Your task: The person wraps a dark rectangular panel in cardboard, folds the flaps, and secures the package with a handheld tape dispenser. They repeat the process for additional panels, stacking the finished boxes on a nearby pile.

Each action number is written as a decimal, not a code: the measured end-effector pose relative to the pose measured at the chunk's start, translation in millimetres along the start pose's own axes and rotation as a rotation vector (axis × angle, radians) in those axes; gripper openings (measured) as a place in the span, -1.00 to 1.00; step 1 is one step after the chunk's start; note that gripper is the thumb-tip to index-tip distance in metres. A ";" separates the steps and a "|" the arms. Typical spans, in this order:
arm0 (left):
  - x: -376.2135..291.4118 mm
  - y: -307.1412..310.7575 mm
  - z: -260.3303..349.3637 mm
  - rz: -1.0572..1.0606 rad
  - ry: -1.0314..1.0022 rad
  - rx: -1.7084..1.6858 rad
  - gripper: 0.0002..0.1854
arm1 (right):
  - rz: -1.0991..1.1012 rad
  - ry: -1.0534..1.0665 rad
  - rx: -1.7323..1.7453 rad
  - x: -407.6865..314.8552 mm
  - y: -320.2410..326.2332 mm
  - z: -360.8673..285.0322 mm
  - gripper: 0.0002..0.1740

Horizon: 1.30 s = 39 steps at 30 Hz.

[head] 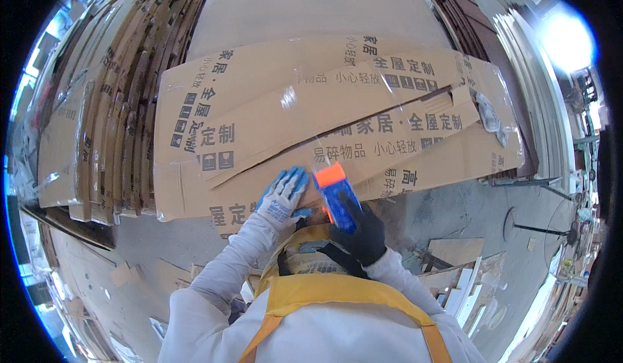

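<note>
A flat parcel wrapped in printed cardboard point(263, 115) lies before me, with overlapping sheets and strips of clear tape. My left hand point(284, 195), in a white and blue work glove, rests palm down near its front edge, fingers spread a little. My right hand point(360, 229), in a black glove, grips a blue and orange tape dispenser point(338, 197) just to the right of the left hand, over the same edge. The dispenser's orange end points away from me, at the cardboard. Crumpled clear plastic point(489, 115) lies on the parcel's right part.
Stacks of cardboard-wrapped panels point(121, 119) stand at the left. Dark brown boards point(467, 17) and pale panels point(530, 85) are at the right. A pedestal fan point(567, 236) stands lower right, near offcuts point(457, 251) on the floor.
</note>
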<state>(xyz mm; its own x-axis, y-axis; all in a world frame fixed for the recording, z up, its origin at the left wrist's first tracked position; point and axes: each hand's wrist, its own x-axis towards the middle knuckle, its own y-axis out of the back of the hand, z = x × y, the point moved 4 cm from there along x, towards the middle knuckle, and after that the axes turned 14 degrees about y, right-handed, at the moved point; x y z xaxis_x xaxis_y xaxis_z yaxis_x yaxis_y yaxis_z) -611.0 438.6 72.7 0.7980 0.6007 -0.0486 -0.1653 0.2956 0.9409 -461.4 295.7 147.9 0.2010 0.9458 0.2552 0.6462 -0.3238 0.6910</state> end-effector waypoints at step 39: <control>212.2 28.8 -72.7 -0.015 0.386 0.219 -0.25 | 0.227 -0.496 0.166 -132.9 -20.3 -12.7 -0.26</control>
<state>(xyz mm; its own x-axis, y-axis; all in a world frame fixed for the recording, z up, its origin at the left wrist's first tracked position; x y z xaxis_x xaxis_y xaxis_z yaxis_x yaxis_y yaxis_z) -488.6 628.6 65.1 0.5179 0.8431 -0.1449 0.0047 0.1665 0.9860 -510.6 176.2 108.5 0.6438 0.7651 0.0095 0.6454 -0.5496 0.5304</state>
